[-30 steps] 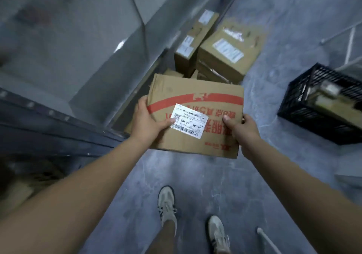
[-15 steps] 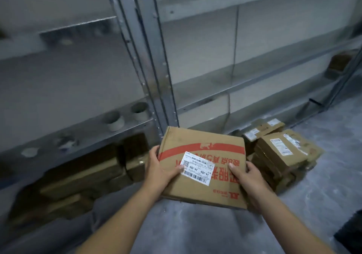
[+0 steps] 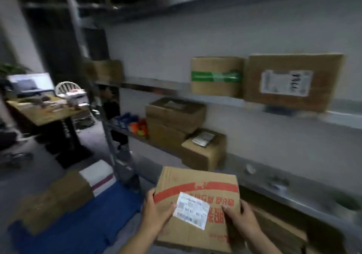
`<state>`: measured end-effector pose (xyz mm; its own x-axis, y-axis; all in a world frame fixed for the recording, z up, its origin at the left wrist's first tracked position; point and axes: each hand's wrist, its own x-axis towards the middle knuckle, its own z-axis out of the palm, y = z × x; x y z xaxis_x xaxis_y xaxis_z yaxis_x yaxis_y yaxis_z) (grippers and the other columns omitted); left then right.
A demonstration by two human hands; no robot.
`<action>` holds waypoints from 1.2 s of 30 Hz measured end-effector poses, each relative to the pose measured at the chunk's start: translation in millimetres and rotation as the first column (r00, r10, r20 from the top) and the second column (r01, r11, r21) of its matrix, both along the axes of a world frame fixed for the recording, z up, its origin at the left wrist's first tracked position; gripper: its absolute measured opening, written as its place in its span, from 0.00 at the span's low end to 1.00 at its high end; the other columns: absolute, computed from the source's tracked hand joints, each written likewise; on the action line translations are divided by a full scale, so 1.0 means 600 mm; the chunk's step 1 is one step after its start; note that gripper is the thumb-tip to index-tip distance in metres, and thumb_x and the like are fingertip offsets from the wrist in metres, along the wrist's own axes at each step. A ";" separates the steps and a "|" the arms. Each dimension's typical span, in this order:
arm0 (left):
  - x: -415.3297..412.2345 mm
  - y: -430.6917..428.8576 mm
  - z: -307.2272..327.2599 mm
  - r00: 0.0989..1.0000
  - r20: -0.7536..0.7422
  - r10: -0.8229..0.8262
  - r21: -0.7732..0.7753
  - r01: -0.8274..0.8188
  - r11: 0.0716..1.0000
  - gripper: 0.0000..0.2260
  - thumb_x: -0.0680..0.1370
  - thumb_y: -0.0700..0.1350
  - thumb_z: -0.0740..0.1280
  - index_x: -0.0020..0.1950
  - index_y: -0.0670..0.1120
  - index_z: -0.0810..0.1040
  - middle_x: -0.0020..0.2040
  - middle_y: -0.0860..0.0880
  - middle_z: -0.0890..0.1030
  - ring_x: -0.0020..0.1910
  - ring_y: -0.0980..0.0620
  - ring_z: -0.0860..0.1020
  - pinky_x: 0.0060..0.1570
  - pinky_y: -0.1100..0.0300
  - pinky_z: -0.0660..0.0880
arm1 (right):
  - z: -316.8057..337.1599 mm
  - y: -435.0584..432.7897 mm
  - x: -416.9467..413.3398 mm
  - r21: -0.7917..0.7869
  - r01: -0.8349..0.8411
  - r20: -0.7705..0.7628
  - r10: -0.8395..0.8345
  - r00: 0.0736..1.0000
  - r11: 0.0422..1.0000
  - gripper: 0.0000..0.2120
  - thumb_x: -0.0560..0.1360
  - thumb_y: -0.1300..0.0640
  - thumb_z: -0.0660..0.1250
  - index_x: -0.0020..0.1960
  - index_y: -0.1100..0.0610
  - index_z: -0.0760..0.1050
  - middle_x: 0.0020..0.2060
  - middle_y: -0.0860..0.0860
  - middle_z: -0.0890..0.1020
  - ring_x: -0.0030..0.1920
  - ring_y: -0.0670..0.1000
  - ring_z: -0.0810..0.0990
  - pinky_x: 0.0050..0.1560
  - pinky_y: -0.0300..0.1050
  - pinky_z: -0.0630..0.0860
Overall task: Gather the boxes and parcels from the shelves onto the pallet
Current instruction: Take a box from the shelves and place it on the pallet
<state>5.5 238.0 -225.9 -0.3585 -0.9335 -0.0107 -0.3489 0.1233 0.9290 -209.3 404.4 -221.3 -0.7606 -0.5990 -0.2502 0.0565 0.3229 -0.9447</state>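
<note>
Grey floor (image 3: 92, 136) and a pale wall (image 3: 176, 42) frame a blurred storeroom. At far left a wooden desk (image 3: 39, 112) stands with a white chair (image 3: 67, 87) behind it. Nearer, a blue pallet (image 3: 82, 224) lies on the floor, bearing a brown carton (image 3: 54, 199) and, just beside it, a white parcel (image 3: 98, 173). A metal shelf upright (image 3: 109, 136) rises beyond the pallet, and stacked brown boxes (image 3: 174, 120) sit on a lower shelf. At bottom centre the left hand (image 3: 154, 214) grips the left edge of a red-printed cardboard box (image 3: 197, 204), thumb on top touching its white label (image 3: 192, 210). The box is held in the air before the shelves, to the right of the pallet and not on it. The right hand (image 3: 241, 220) clasps its right edge, thumb on top, fingers hidden beneath. Higher up stand a green-taped box (image 3: 216, 76) and a large labelled box (image 3: 291, 81).
</note>
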 end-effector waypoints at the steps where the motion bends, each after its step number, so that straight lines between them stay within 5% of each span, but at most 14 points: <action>1: 0.055 -0.043 0.006 0.997 -0.030 0.073 0.029 -0.072 0.997 0.41 0.59 0.56 0.80 0.67 0.49 0.67 0.61 0.47 0.75 0.60 0.46 0.74 0.60 0.49 0.73 | 0.005 -0.072 0.031 0.017 -0.065 0.001 0.065 0.998 0.998 0.19 0.65 0.52 0.79 0.51 0.56 0.76 0.44 0.50 0.82 0.43 0.48 0.81 0.49 0.48 0.78; 5: 0.257 -0.172 0.013 0.949 -0.063 0.309 0.066 -0.305 0.950 0.35 0.66 0.53 0.78 0.67 0.49 0.67 0.55 0.54 0.75 0.52 0.56 0.75 0.49 0.66 0.74 | 0.005 -0.314 0.177 0.024 -0.326 -0.005 0.326 0.945 0.945 0.22 0.66 0.52 0.79 0.54 0.59 0.77 0.47 0.57 0.84 0.48 0.57 0.83 0.56 0.59 0.78; 9: 0.407 -0.263 0.011 0.872 -0.054 0.487 0.054 -0.485 0.873 0.32 0.67 0.53 0.77 0.65 0.53 0.66 0.57 0.52 0.76 0.56 0.53 0.76 0.58 0.52 0.75 | 0.007 -0.486 0.318 -0.003 -0.428 -0.035 0.428 0.903 0.904 0.26 0.67 0.50 0.78 0.57 0.57 0.69 0.46 0.53 0.82 0.45 0.53 0.82 0.47 0.53 0.79; 17: 0.553 -0.414 -0.039 0.725 -0.011 0.688 0.127 -0.682 0.720 0.25 0.72 0.50 0.74 0.65 0.54 0.66 0.54 0.52 0.78 0.53 0.49 0.79 0.55 0.49 0.76 | -0.046 -0.757 0.453 0.025 -0.644 -0.005 0.644 0.765 0.765 0.21 0.66 0.53 0.79 0.49 0.56 0.70 0.42 0.51 0.84 0.38 0.47 0.84 0.32 0.39 0.75; 21: 0.576 -0.501 -0.044 0.645 -0.026 0.764 0.169 -0.750 0.639 0.24 0.75 0.41 0.71 0.66 0.51 0.65 0.52 0.47 0.78 0.44 0.52 0.78 0.43 0.56 0.76 | -0.057 -0.901 0.498 0.025 -0.722 0.022 0.722 0.692 0.691 0.18 0.69 0.54 0.77 0.48 0.58 0.70 0.41 0.52 0.84 0.40 0.49 0.83 0.37 0.43 0.77; 24: 0.600 -0.578 -0.043 0.580 -0.036 0.814 0.152 -0.801 0.578 0.26 0.74 0.32 0.70 0.69 0.41 0.65 0.59 0.42 0.74 0.42 0.62 0.78 0.44 0.71 0.72 | -0.069 -1.011 0.529 0.027 -0.775 0.074 0.772 0.631 0.631 0.16 0.70 0.57 0.75 0.50 0.59 0.70 0.39 0.50 0.83 0.36 0.47 0.84 0.33 0.39 0.77; 26: 0.617 -0.623 -0.030 0.571 -0.012 0.821 0.123 -0.814 0.568 0.32 0.72 0.34 0.73 0.72 0.39 0.63 0.58 0.43 0.73 0.46 0.59 0.76 0.39 0.70 0.70 | -0.069 -1.079 0.548 0.029 -0.804 0.075 0.800 0.595 0.594 0.15 0.70 0.56 0.75 0.49 0.58 0.71 0.38 0.50 0.84 0.33 0.44 0.84 0.30 0.37 0.76; 31: 0.670 -0.721 -0.040 0.551 0.007 0.835 0.124 -0.829 0.546 0.31 0.74 0.42 0.73 0.72 0.43 0.60 0.62 0.46 0.72 0.57 0.50 0.72 0.52 0.61 0.71 | -0.063 -1.216 0.623 0.011 -0.848 0.051 0.846 0.530 0.530 0.12 0.72 0.53 0.74 0.48 0.53 0.71 0.41 0.50 0.84 0.41 0.51 0.84 0.39 0.45 0.78; 36: 0.757 -0.843 -0.091 0.535 0.045 0.844 0.181 -0.835 0.520 0.35 0.73 0.46 0.74 0.74 0.45 0.58 0.66 0.47 0.70 0.64 0.47 0.71 0.62 0.51 0.71 | -0.102 -1.341 0.716 0.033 -0.865 0.034 0.864 0.502 0.501 0.09 0.74 0.55 0.72 0.47 0.53 0.72 0.39 0.48 0.83 0.37 0.46 0.83 0.34 0.38 0.75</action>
<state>459.6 -267.9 -280.7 0.5861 -0.7863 -0.1956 -0.1696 -0.3552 0.9193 220.0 -400.1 -282.3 0.1329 -0.9459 -0.2961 -0.2619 0.2546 -0.9309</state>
